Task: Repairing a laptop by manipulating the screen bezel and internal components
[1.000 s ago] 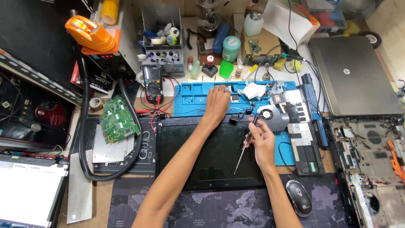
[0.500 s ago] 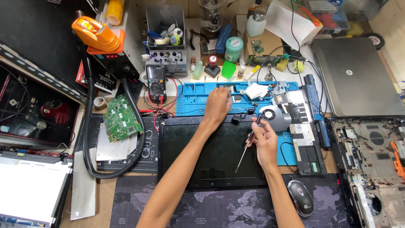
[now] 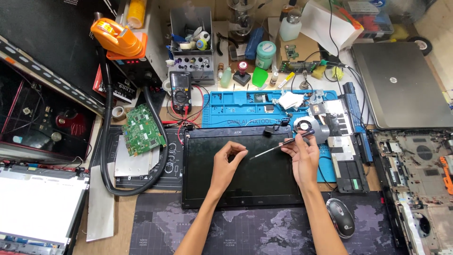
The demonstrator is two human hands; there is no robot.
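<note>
Our right hand point(image 3: 306, 158) pinches screwdriver point(image 3: 278, 146), tip angled left for reach | left hand point(image 3: 225, 163) fingers curled narrow, holding nothing we can see, hovering | both above black laptop point(image 3: 240, 189), flat on mat point(image 3: 226, 236).

Bright, even overhead light, soft short shadows, faint glare on the dark laptop screen point(image 3: 245, 170), sharp throughout.

Wooden table point(image 3: 118, 222) fills frame, crowded edge to edge. Dark world-map mat point(image 3: 245, 231) along bottom centre. Blue work mat point(image 3: 236, 106) upper centre. Even, bright overhead light, soft shadows. Walls, floor, windows out of view.
</note>
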